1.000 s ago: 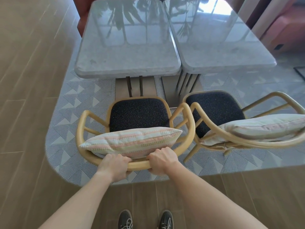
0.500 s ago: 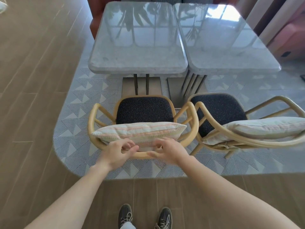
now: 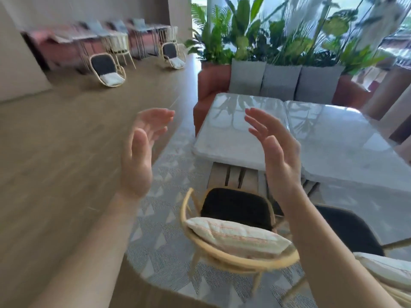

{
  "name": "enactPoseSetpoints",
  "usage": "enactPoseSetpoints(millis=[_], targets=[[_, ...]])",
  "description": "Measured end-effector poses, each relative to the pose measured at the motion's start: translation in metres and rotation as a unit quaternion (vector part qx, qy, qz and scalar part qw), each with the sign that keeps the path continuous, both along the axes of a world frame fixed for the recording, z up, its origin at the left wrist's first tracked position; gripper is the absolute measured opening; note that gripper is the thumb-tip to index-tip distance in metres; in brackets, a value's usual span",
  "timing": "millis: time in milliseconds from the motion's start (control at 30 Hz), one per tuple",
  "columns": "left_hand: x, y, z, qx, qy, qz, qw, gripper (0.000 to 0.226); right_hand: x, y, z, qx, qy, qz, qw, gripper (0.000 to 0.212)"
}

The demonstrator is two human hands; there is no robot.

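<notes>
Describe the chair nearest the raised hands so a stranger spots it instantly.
On the patterned rug stand two marble tables side by side; take the left table. The chair before it has a curved wooden frame, dark seat and striped cushion. Its twin stands to its right; this one is nearer the wooden floor.

Marble tables (image 3: pixel 233 138), potted plants (image 3: pixel 255 30), grey cushions (image 3: pixel 280 81), rug (image 3: pixel 169 230)

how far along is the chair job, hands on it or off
Done, it seems: the near chair stands facing the marble table, with the striped cushion propped against its backrest. In hand: nothing; the left hand and right hand are raised and open, touching nothing. Left, possibly: the seat sits short of the table edge, and the second chair may want the same.
</notes>
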State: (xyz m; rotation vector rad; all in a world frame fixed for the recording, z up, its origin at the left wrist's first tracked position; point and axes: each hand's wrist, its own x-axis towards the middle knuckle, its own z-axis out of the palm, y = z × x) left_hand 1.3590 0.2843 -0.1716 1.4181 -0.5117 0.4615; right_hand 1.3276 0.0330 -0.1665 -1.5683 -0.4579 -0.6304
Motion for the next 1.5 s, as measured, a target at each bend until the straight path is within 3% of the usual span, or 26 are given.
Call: enactPoseSetpoints(millis=[367, 633, 867, 1200, 1500], targets=[[-0.041, 0.206, 0.116, 0.049, -0.145, 0.068, 0.986, 0.084, 0.033, 0.201, 0.104, -0.048, -0.137, 0.163, 0.976, 0.094], [-0.001, 0.325, 0.151, 0.076, -0.194, 0.102, 0.973, 0.085, 0.089, 0.318, 0.130, -0.043, -0.172, 0.213, 0.961, 0.095], [0.095, 0.383, 0.144, 0.089, -0.186, 0.137, 0.969, 0.088, 0.198, 0.379, 0.137, -0.050, -0.186, 0.234, 0.953, 0.100], [0.283, 0.475, 0.164, 0.122, -0.181, 0.213, 0.952, 0.088, 0.421, 0.478, 0.162, -0.025, -0.179, 0.302, 0.936, 0.103], [0.440, 0.608, 0.130, 0.111, -0.174, 0.261, 0.943, 0.088, 0.611, 0.613, 0.138, -0.042, -0.182, 0.336, 0.923, 0.092]])
